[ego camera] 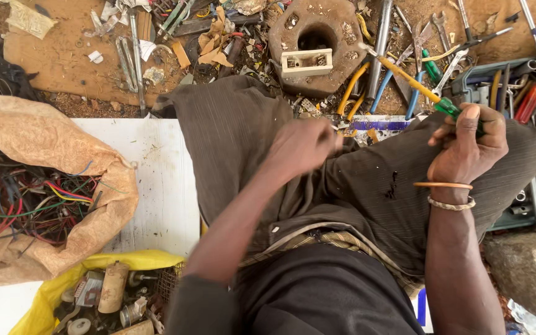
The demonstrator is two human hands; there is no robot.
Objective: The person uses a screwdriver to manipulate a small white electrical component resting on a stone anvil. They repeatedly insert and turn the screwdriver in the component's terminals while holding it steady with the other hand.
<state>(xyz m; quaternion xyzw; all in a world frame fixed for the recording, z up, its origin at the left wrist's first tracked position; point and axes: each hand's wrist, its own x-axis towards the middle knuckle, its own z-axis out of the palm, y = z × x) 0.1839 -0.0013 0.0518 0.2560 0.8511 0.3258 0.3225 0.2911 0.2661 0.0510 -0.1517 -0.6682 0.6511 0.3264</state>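
- The left hand (302, 146) is curled into a loose fist over the lap, knuckles toward the camera; whatever sits inside it is hidden, so I cannot tell whether it grips anything.
- The right hand (466, 146) is clamped around the green handle of a screwdriver (414, 80); the fingers cover most of that handle.
- Both forearms reach away from the body, the left one angled inward, the right one nearly straight, with two bangles (448, 193) at the wrist.
- The screwdriver's long axis runs diagonally: handle near and right, yellow shaft rising to the far left, its tip by the white socket (306, 62) lying on a stone block (336, 25).
- Dark trousers (249, 142) over the knees hide the ground beneath the hands.
- Far right, a heap of pliers and spanners (442, 59) overlaps so thickly that single tools are hard to separate.
- Left, a torn paper sack (44, 142) holds tangled coloured wires (32, 198); a yellow bag (63, 288) of scrap is cut off at the near edge.
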